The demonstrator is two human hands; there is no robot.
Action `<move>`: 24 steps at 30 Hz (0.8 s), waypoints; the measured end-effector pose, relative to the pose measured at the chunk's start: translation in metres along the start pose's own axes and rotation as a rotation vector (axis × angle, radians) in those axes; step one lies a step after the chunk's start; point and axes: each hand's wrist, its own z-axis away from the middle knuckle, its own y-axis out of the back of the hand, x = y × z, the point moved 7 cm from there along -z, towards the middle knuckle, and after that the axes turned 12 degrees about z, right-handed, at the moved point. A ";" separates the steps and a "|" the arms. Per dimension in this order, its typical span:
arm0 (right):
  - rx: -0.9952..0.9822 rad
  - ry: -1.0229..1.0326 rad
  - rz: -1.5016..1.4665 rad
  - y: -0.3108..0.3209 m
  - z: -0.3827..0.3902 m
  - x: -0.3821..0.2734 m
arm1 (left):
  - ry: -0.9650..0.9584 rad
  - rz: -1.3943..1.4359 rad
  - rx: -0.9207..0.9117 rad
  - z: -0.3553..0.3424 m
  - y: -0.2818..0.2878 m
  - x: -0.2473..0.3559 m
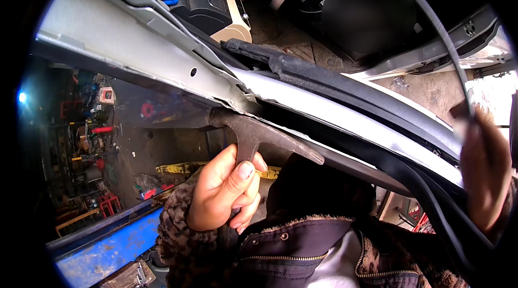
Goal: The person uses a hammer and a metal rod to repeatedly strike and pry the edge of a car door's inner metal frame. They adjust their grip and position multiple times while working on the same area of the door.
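A worn, dark metal hammer (259, 134), with a blunt end and a long tapered end, is in my left hand (226, 191). My fingers and thumb close round its handle just under the head. The head lies along the lower edge of a bare silver metal panel (129, 45), where it meets a white car-body sill (334, 112). My right hand (485, 169) is raised at the far right, fingers curled and smeared by motion. A long thin grey rod (440, 26) runs down to it; whether that hand holds the rod is unclear.
Black rubber seal (426, 191) hangs loose from the sill by my right arm. Black trim (345, 88) runs along the sill. Beyond lies a black-and-beige interior part (216, 7). At lower left is a blue panel (108, 255); tools and clutter (97, 164) cover the floor farther left.
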 end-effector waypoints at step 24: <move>-0.068 -0.020 0.224 0.002 -0.006 -0.032 | 0.001 0.005 -0.031 0.000 -0.003 0.003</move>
